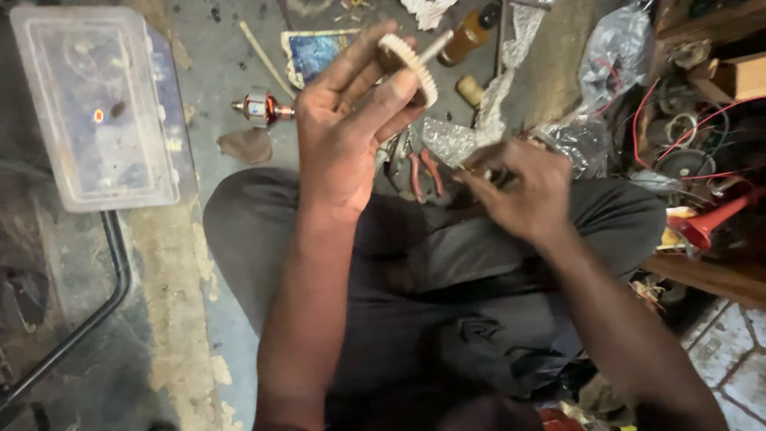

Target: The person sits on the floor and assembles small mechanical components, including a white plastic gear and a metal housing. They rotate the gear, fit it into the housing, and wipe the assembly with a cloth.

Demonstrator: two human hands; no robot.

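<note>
Up near the far middle of the scene, the left hand (351, 120) is raised and pinches a cream-white toothed gear (408, 68) by its rim, thumb on one face and fingertips curled over the other, with a short pale shaft (436, 46) sticking out of the gear's centre toward the far right. By its look the gear is moulded plastic: probably light and stiff, with fine teeth that could chip or burr if squeezed hard, so the flat faces or the shaft seem the safer places to hold. Any grease on it would make the rim slippery; none can be made out here. Lower and to the right, over the lap of dark trousers (447, 263), the right hand (523, 187) has its fingers drawn together on something small and dark, too blurred to name. On the floor beyond lie red-handled pliers (423, 172), a copper-wound motor armature (262, 108) and, far left, a clear plastic box (96, 104).
</note>
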